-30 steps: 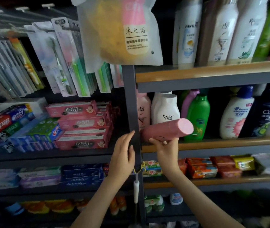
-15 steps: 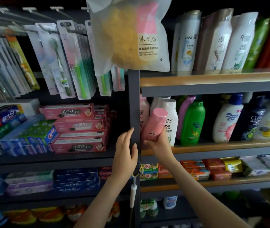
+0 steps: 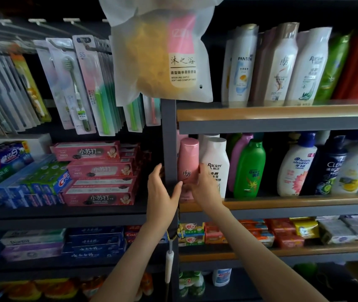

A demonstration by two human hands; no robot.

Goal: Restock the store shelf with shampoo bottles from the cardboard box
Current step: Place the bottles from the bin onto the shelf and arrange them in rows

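A pink shampoo bottle [image 3: 188,162] stands upright at the far left end of the middle shelf [image 3: 282,202], right beside the grey upright post [image 3: 169,149]. My right hand [image 3: 206,185] is wrapped around its lower half from the right. My left hand [image 3: 162,190] rests with fingers spread against the post, its thumb close to the bottle's base. A white Raclen bottle [image 3: 215,164] stands just right of the pink one, partly behind my right hand. The cardboard box is out of view.
A green bottle [image 3: 249,168], a white Head & Shoulders bottle [image 3: 296,166] and a dark Clear bottle [image 3: 330,171] fill the same shelf. Taller bottles line the shelf above [image 3: 282,114]. A bagged yellow sponge [image 3: 162,53] hangs overhead. Toothpaste boxes [image 3: 99,173] sit left.
The pink bottle went from lying sideways in my right hand to standing upright on the shelf's left end. My left hand stayed at the post. The camera moved closer.
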